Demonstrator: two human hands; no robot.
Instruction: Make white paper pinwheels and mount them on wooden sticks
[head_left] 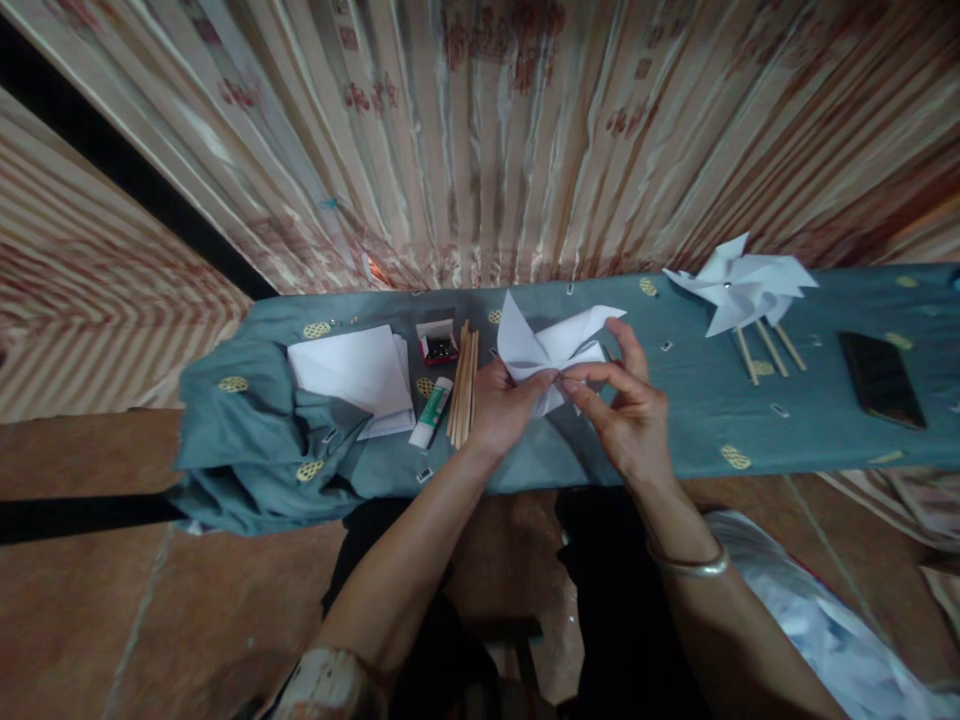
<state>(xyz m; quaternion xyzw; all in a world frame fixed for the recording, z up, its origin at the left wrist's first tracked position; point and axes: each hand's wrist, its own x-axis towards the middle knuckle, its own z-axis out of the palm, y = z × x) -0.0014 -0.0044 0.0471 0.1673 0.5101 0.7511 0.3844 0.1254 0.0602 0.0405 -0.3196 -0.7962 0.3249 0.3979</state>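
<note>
A white paper pinwheel, its blades folded toward the centre, is held up over the middle of the cloth. My left hand grips its lower left part, with the thumb pressed near the centre. On the right side, my right hand pinches at the pinwheel's centre with thumb and index finger, another finger raised by a blade tip. Whether a pin sits between those fingertips is too small to tell. Just left of my hands lie several thin wooden sticks, a glue stick and a small open box of dark pins.
A stack of white paper sheets lies at the left. Several pinwheels on sticks rest at the right, beside a dark phone. The blue-green cloth bunches at its left end. A patterned curtain hangs behind.
</note>
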